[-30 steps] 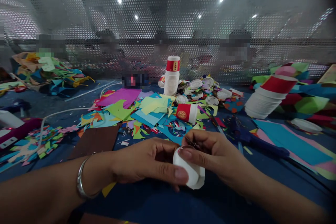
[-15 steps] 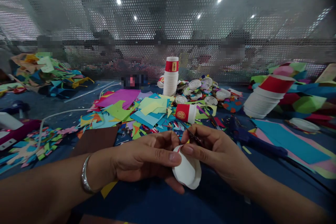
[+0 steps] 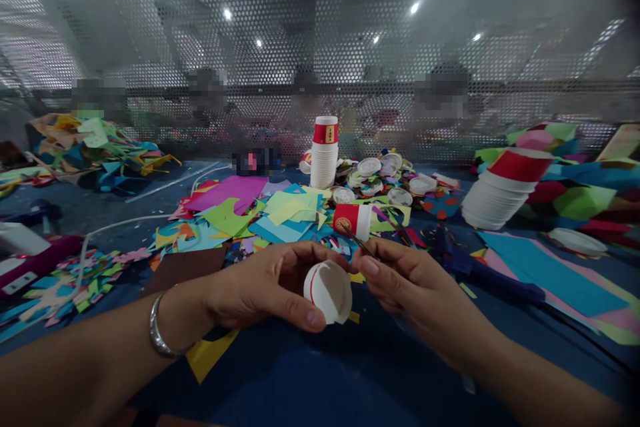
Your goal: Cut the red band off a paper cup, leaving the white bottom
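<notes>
My left hand [image 3: 280, 287] is curled around a cut-down white paper cup base [image 3: 333, 293], thumb along its near edge. A thin red line runs near the base's left side, and its open side faces me at a tilt. Just to the right, apart from the base, my right hand [image 3: 405, 280] is closed on what look like scissors [image 3: 361, 244]. Their thin dark blades point up and left; the handles are hidden in the fingers. A red and white paper cup [image 3: 353, 220] lies on its side just beyond the blade tips.
Coloured paper sheets [image 3: 290, 207] and scraps cover the table's middle. Behind stand stacked paper cups [image 3: 324, 163], beside a pile of cut cup bases [image 3: 370, 167]. Another cup stack [image 3: 495, 197] leans at right. A blue glue gun [image 3: 490, 273] with a cord lies near my right forearm.
The cup base has moved left and up in my left hand and turned. My right hand has let go of the base's edge and drawn apart from it, still holding the scissors.
</notes>
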{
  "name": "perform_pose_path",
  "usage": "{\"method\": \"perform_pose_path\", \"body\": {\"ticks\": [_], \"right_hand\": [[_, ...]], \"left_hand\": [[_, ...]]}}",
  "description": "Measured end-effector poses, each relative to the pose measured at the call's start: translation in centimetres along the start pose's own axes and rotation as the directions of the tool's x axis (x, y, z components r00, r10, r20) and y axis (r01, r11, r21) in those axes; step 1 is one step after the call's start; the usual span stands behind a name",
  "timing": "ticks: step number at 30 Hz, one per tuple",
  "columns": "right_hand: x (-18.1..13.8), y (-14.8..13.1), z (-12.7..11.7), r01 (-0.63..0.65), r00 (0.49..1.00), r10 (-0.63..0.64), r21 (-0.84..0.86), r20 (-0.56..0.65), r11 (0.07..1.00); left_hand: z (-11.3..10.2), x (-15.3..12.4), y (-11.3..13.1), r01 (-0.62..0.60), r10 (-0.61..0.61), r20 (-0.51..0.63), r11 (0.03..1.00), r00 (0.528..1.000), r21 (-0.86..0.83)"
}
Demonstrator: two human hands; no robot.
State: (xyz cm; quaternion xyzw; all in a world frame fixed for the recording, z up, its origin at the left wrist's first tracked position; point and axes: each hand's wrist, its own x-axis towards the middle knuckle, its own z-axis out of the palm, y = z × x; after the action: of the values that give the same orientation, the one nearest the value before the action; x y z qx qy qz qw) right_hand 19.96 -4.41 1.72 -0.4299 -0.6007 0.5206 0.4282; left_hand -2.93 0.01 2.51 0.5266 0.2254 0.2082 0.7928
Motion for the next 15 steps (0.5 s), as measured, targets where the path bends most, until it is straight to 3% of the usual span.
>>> {"method": "perform_pose_path", "body": {"ticks": [7, 15], "right_hand": [[0.0, -0.1, 0.1, -0.032, 0.999, 0.03, 0.032, 0.045, 0.999], [0.0, 0.1, 0.1, -0.064, 0.997, 0.066, -0.036, 0.046, 0.997]], "left_hand": [[-0.6, 0.3, 0.1, -0.162, 0.18, -0.026, 0.933, 0.983, 0.322], [-1.5, 0.7, -0.6, -0.284, 0.346, -0.074, 0.858, 0.935, 0.428]]}}
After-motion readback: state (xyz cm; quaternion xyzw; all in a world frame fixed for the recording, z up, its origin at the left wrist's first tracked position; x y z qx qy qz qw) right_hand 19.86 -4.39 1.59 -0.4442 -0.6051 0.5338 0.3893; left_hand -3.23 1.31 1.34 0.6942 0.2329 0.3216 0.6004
